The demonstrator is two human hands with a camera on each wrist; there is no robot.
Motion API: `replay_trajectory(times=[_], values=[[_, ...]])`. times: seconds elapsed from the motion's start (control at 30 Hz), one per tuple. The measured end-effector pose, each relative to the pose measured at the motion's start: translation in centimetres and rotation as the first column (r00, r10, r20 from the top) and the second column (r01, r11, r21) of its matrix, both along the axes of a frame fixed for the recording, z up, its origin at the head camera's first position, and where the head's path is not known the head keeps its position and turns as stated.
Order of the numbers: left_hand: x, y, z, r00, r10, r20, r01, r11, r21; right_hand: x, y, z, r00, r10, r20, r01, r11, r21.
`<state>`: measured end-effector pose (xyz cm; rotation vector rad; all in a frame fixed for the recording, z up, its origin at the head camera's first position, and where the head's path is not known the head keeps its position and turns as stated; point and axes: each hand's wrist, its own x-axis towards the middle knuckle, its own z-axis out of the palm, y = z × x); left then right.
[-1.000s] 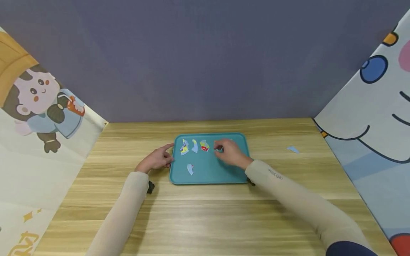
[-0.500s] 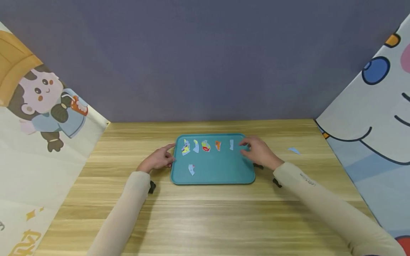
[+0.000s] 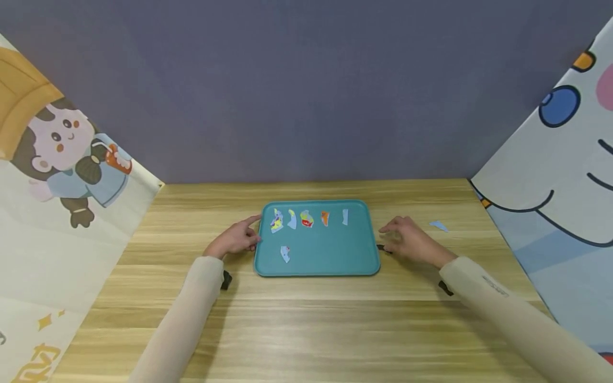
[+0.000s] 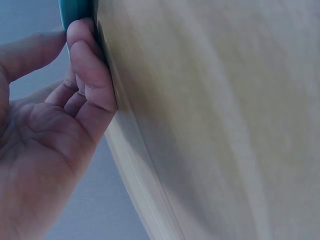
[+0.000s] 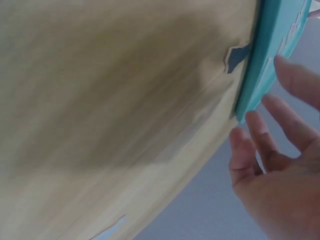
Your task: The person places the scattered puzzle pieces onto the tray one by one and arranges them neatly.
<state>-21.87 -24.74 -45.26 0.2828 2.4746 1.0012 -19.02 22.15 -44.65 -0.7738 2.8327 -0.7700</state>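
A teal tray (image 3: 316, 255) carries several flat, irregular puzzle pieces. Along its far side lie a purple-yellow piece (image 3: 276, 221), a blue-yellow piece (image 3: 292, 219), a yellow-red piece (image 3: 307, 219), an orange piece (image 3: 325, 218) and a pale blue strip (image 3: 345, 217). A light blue piece (image 3: 285, 254) lies nearer. At the tray's left edge my left hand (image 3: 234, 238) holds the rim, its curled fingers also visible in the left wrist view. Right of the tray my right hand (image 3: 411, 242) hovers with nothing held, fingers loosely bent, beside a dark piece (image 5: 236, 57) against the tray edge.
A blue puzzle piece (image 3: 438, 226) lies on the wooden table (image 3: 306, 324) to the right of my right hand. A grey-blue wall (image 3: 306, 106) rises behind the table. Panels with cartoon prints (image 3: 62, 133) flank both sides.
My right hand has moved right, from above the tray's far row to the table beside it, uncovering the orange piece and the pale blue strip. The left hand has stayed at the rim.
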Motion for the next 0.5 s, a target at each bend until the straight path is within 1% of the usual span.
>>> replay_trajectory(times=[0.2,0.3,0.5], values=[[0.0,0.0,-0.2,1.000,0.006,0.009,-0.006,1.000,0.004,0.5,0.6,-0.8,0.998,0.043,0.035,-0.044,0.999,0.022],[0.0,0.0,-0.2,1.000,0.010,0.012,-0.010,1.000,0.004,0.6,0.8,-1.2,0.998,0.058,0.020,-0.058,0.998,0.013],[0.0,0.1,0.0,1.000,0.008,0.013,-0.008,1.000,0.008,0.5,1.2,-2.1,0.999,0.035,-0.014,-0.035,0.999,-0.003]])
